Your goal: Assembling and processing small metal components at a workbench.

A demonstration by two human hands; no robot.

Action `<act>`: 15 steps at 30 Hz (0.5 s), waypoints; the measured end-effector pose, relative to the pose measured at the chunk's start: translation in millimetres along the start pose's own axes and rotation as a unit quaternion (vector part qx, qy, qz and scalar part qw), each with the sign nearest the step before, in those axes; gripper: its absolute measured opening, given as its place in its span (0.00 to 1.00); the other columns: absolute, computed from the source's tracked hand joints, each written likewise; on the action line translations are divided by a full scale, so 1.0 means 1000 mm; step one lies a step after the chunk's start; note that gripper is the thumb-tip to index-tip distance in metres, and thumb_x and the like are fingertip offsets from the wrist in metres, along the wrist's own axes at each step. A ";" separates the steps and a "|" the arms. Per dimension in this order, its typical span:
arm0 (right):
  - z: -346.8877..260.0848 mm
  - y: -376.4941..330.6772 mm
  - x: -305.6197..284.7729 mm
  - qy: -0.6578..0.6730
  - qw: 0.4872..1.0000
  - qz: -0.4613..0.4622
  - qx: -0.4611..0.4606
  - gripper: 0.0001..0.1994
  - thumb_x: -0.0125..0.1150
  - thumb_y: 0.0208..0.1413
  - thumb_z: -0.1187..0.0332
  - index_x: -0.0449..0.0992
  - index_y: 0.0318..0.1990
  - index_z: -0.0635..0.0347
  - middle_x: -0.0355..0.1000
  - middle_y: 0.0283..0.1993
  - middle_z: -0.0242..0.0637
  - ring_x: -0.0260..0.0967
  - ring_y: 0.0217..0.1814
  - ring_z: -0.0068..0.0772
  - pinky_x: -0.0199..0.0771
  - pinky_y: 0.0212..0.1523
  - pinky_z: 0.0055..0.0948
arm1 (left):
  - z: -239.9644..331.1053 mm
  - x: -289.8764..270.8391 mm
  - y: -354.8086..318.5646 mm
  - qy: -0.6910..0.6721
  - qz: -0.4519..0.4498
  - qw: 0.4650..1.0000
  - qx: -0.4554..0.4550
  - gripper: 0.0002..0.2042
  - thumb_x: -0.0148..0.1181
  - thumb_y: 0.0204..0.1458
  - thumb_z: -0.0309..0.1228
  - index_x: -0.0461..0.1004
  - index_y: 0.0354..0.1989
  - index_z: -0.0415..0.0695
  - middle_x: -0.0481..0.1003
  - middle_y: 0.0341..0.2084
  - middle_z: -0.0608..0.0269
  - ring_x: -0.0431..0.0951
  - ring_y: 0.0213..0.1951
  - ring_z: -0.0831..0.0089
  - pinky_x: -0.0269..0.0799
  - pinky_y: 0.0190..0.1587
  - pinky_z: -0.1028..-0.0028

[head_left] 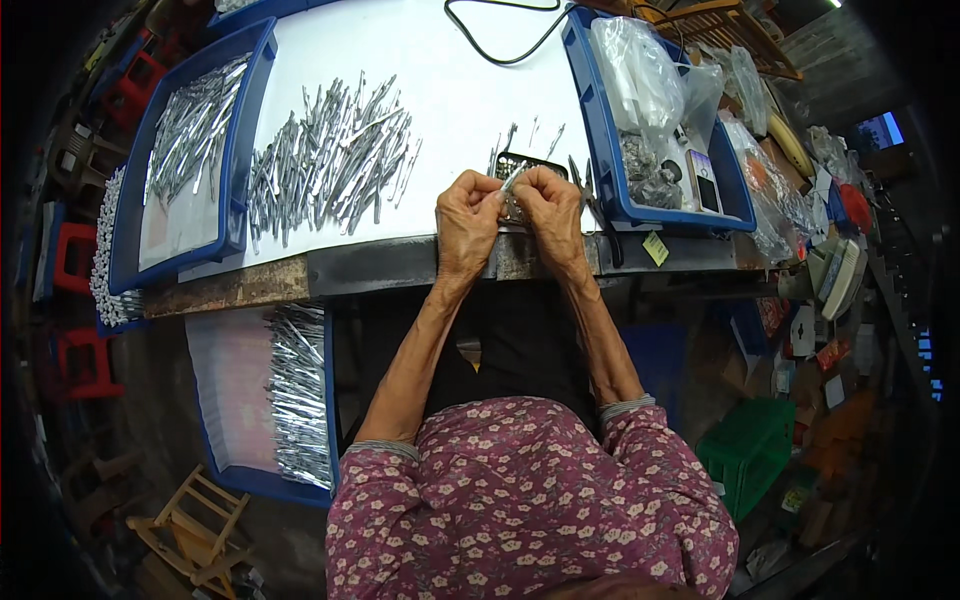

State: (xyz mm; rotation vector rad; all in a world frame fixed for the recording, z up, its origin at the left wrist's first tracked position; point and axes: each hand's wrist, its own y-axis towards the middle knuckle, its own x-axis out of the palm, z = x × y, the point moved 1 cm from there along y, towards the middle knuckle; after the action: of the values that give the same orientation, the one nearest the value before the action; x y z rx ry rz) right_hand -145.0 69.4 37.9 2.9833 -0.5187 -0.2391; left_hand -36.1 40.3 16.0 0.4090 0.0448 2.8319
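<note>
At the near edge of the white table [450, 90], findings as follows.

Left hand: my left hand [466, 228] is closed, fingertips pinched on a thin silver metal piece [512, 178] that slants up to the right.
Right hand: my right hand [553, 215] is closed too, thumb and fingers meeting the same metal piece from the right; the two hands touch at the fingertips.
Metal piece: held between both hands, just above a small dark tray [530, 163] at the table's near edge, mostly hidden by my fingers. Its contents cannot be made out.
Loose pile: a broad heap of silver metal rods [330, 160] lies bare on the table, left of my hands, in no container.
Far-left bin: a blue tray [235, 150] at the table's left end holds more silver rods at its far end and a pale sheet at its near end.
Lower bin: a second blue tray [329, 400] sits below table level, near left, with a dense row of silver rods [298, 395] along its right side and a pinkish liner beside them.
Right bin: a blue bin [605, 160] right of my hands holds clear plastic bags [640, 80], a clump of small grey parts [648, 180] and a small white device [702, 180].
Cable: a black cable [500, 40] loops across the far table.
Table edge: a yellow tag [655, 247] hangs at the near right.
</note>
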 end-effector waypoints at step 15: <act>0.002 0.000 -0.001 0.077 0.996 -0.032 0.027 0.05 0.51 0.49 0.74 0.68 0.24 0.64 0.59 0.18 0.24 0.51 0.18 0.11 0.51 0.19 0.14 | 0.009 -0.001 -0.001 0.031 -0.011 0.999 0.016 0.02 0.51 0.49 0.21 0.69 0.29 0.35 0.70 0.18 0.67 0.66 0.19 0.86 0.62 0.22 0.86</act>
State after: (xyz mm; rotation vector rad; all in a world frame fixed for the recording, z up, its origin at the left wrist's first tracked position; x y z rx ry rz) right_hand -146.1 69.1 35.9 3.0407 -0.4196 -0.0010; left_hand -32.6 41.4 23.9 0.3267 0.1070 2.8245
